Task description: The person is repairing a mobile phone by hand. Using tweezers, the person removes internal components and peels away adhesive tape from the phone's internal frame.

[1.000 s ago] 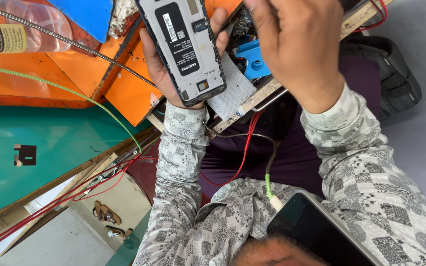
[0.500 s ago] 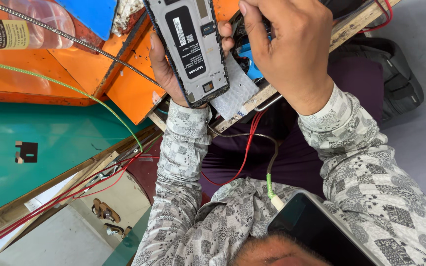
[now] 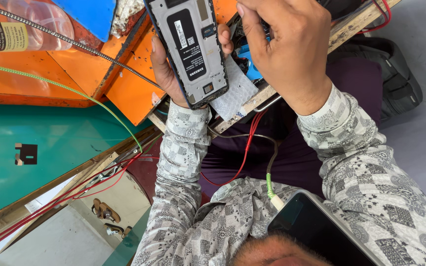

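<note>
Head view: left hand [image 3: 166, 69] grips a flat grey opened phone [image 3: 188, 49], right hand [image 3: 289, 49] clenched beside its edge.

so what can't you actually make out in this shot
- Head view: top of the opened phone, cut off by the upper edge.
- Right hand: its back hides the fingertips and whatever they pinch.
- Left hand: palm hidden behind the phone.
- Blue part on the bench: mostly covered by the right hand.
</note>
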